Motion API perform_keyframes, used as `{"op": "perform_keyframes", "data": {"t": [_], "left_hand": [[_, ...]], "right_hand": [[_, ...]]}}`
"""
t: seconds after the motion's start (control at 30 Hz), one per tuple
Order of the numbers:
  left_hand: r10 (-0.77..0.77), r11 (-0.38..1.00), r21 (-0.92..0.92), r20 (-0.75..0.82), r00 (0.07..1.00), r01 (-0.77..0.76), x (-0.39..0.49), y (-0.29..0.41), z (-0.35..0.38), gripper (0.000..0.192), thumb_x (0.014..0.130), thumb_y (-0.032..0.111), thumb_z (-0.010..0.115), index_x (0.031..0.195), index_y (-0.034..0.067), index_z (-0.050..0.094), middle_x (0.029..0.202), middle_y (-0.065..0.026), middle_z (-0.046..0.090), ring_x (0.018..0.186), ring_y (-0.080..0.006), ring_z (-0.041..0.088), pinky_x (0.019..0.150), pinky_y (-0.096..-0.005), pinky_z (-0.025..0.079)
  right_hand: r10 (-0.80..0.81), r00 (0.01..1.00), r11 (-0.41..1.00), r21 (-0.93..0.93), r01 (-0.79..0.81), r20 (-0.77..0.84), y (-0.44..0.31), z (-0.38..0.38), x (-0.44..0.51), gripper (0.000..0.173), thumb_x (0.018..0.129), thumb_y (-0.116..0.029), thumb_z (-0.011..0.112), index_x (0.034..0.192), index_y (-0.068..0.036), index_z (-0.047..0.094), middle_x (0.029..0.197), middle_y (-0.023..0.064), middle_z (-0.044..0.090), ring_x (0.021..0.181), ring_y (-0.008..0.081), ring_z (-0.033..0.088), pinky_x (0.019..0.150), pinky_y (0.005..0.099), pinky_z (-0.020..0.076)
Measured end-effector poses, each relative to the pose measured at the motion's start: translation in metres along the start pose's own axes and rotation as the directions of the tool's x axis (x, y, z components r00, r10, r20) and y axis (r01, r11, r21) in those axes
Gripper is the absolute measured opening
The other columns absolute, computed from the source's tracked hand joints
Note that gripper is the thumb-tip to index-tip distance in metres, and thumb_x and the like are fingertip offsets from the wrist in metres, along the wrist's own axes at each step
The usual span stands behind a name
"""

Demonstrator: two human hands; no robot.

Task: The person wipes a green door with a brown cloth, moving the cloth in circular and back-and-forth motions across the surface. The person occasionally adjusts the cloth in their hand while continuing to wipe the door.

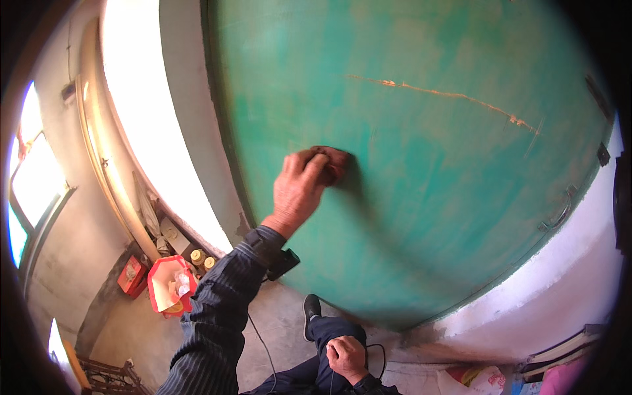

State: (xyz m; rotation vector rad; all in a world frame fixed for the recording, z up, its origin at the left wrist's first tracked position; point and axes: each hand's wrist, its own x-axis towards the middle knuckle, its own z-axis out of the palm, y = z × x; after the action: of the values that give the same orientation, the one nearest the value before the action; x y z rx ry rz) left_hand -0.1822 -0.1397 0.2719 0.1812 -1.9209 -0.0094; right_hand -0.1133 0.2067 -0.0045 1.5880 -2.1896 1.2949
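My left hand (299,187) grips a wadded reddish-brown cloth (336,167) and presses it against a large green-painted door (419,207). Streaks and uneven patches show across the paint, and a long, rough crack-like line (444,93) runs over its upper part. A dark device is strapped at my left wrist, over a striped sleeve (217,301). Low in the view, my right hand (347,356) rests by my raised leg, its fingers curled with nothing seen in them. The door's metal handle (562,215) lies far to the right of both hands.
On the floor at left stand a red-rimmed paper bin (168,284), a red box (132,277) and two yellow-capped containers (203,259). Thin cables (262,335) trail beside my leg. A plastic bag (474,380) lies at the lower right. Bright light fills the gap beside the door.
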Motion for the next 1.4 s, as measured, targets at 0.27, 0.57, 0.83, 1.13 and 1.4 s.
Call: {"op": "perform_keyframes", "data": {"t": [0.27, 0.57, 0.83, 1.13, 1.4], "left_hand": [[-0.357, 0.921, 0.074, -0.228, 0.906, 0.382, 0.067, -0.067, -0.034, 0.053, 0.082, 0.003, 0.076, 0.134, 0.012, 0.069, 0.126, -0.0158, 0.062, 0.117, -0.0399, 0.066, 0.1, -0.047, 0.058], [0.076, 0.997, 0.017, -0.093, 0.993, -0.074, 0.052, 0.058, 0.013, 0.063, 0.071, 0.001, 0.08, 0.131, 0.015, 0.068, 0.132, -0.0101, 0.063, 0.118, -0.0355, 0.063, 0.092, -0.0436, 0.06], [-0.372, 0.917, 0.039, -0.284, 0.884, 0.398, 0.098, -0.069, -0.031, 0.046, 0.09, 0.009, 0.071, 0.135, 0.015, 0.068, 0.124, -0.0153, 0.064, 0.112, -0.0399, 0.067, 0.094, -0.0483, 0.059], [-0.072, 0.994, 0.06, -0.212, 0.974, 0.087, 0.078, 0.011, -0.008, 0.054, 0.082, 0.004, 0.076, 0.134, 0.013, 0.066, 0.126, -0.0137, 0.062, 0.117, -0.0393, 0.063, 0.09, -0.0492, 0.059], [0.137, 0.991, 0.026, -0.15, 0.979, -0.135, 0.086, 0.043, -0.004, 0.057, 0.078, 0.0, 0.078, 0.132, 0.015, 0.068, 0.133, -0.0107, 0.065, 0.116, -0.0353, 0.067, 0.091, -0.0458, 0.06]], "right_hand": [[0.004, 1.0, 1.0, -0.014, -0.004, 0.007, -0.004, -0.009, 0.0, 0.011, 0.087, -0.011, 0.077, 0.093, -0.013, 0.068, 0.088, 0.0046, 0.068, 0.081, 0.03, 0.069, 0.072, 0.0434, 0.0562], [-0.031, 0.999, 1.0, 0.001, 0.031, 0.02, -0.013, 0.0, 0.003, 0.011, 0.087, -0.01, 0.077, 0.093, -0.013, 0.068, 0.09, 0.0038, 0.068, 0.083, 0.0284, 0.07, 0.073, 0.0425, 0.0566], [-0.028, 1.0, 0.999, -0.019, 0.028, -0.009, -0.006, -0.004, 0.0, 0.01, 0.088, -0.01, 0.076, 0.092, -0.013, 0.067, 0.089, 0.0042, 0.068, 0.082, 0.0287, 0.069, 0.074, 0.0424, 0.0565], [-0.015, 1.0, 1.0, 0.019, 0.015, -0.003, -0.004, -0.001, 0.004, 0.009, 0.088, -0.011, 0.076, 0.091, -0.013, 0.067, 0.088, 0.003, 0.067, 0.083, 0.027, 0.069, 0.073, 0.0422, 0.0565], [0.008, 1.0, 1.0, -0.004, -0.008, -0.015, -0.005, -0.003, 0.002, 0.009, 0.09, -0.012, 0.075, 0.092, -0.012, 0.067, 0.087, 0.0044, 0.066, 0.082, 0.0276, 0.069, 0.072, 0.0418, 0.0566]]}}
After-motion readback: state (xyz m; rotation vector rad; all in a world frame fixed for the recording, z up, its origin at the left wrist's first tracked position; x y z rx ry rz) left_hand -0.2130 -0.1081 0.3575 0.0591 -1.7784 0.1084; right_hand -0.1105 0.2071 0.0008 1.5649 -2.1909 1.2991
